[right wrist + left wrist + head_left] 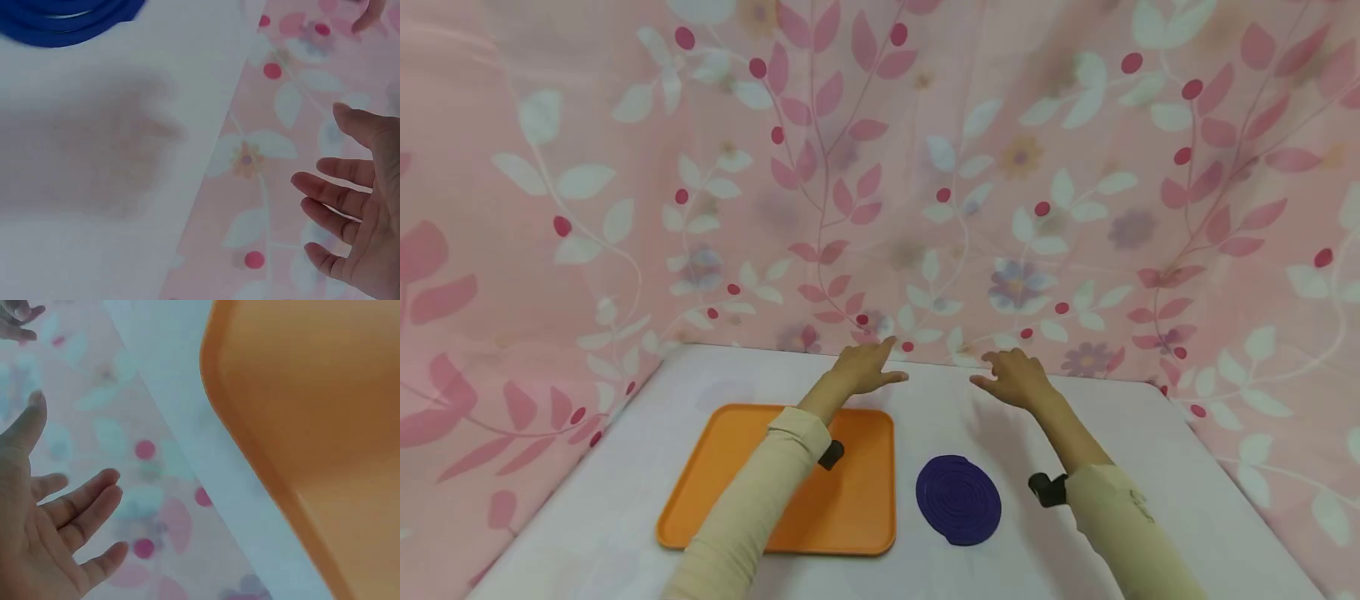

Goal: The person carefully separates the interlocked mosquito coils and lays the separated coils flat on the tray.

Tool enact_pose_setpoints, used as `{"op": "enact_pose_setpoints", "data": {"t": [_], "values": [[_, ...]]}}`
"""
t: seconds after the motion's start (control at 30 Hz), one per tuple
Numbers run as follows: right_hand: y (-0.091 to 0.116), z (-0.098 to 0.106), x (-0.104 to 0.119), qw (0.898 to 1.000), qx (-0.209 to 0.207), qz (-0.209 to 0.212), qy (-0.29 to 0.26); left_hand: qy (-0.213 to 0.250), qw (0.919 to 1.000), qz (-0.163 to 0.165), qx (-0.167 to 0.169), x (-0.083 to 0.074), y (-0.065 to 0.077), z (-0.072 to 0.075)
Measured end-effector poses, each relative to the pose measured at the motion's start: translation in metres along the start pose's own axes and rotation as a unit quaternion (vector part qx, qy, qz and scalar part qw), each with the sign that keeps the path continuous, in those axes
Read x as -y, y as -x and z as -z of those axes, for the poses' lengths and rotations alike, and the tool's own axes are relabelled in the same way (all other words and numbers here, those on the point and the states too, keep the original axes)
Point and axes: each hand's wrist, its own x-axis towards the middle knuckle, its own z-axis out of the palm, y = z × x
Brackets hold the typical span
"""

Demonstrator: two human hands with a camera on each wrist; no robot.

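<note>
Both hands are raised over the far part of the white table, facing each other with a gap between them. The left hand (860, 368) has its fingers spread and holds nothing; its forearm crosses above an orange tray (857, 508). In the left wrist view, the left palm (31, 531) shows bare beside the tray rim (250, 456). The right hand (1017, 379) is likewise spread and holds nothing, as the right wrist view shows with its loose fingers (337, 194). A dark blue round mat (958, 500) with concentric rings lies flat between the tray and the right forearm.
The white table (925, 425) reaches back to a pink floral curtain (880, 208), which also hangs along both sides. Each forearm wears a small black device, one on the left wrist (831, 455) and one on the right wrist (1048, 490).
</note>
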Motion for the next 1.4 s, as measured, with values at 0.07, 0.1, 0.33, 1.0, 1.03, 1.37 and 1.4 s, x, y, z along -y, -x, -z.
{"op": "enact_pose_setpoints", "data": {"t": [0.07,0.1,0.33,1.0,1.03,1.37,1.4], "values": [[0.014,-0.001,0.002,1.000,-0.007,0.016,-0.012,0.003,0.9995,-0.029,0.014,-0.010,0.008,-0.002],[0.022,-0.002,0.002,1.000,0.005,0.014,-0.025,0.004,0.9989,-0.042,0.021,-0.016,0.012,-0.004],[0.075,-0.026,0.006,0.996,0.064,0.006,-0.066,-0.075,0.9886,-0.116,0.058,-0.048,0.051,-0.038],[0.117,-0.082,0.016,0.994,0.073,0.028,-0.077,-0.092,0.9873,-0.118,0.053,-0.065,0.085,-0.090],[0.117,-0.082,0.016,0.994,0.071,0.030,-0.079,-0.087,0.9881,-0.117,0.050,-0.065,0.085,-0.091],[0.117,-0.089,0.012,0.990,0.061,0.047,-0.117,-0.022,0.9932,-0.113,0.016,-0.068,0.085,-0.094],[0.117,-0.089,0.011,0.989,0.060,0.046,-0.124,-0.009,0.9936,-0.112,0.013,-0.068,0.085,-0.095]]}}
